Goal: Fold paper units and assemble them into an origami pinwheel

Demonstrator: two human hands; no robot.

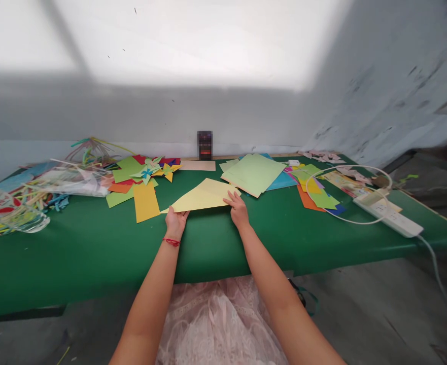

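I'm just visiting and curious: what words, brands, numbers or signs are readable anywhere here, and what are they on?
None can be read for certain.
Upright dark device: its front is blurred, unreadable.
Clear plastic packaging: red print, no legible words.
White power strip: any markings are too small.
Held pale yellow paper: no writing visible.

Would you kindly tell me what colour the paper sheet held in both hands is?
The angular paper sheet is pale yellow, shown best in the head view.
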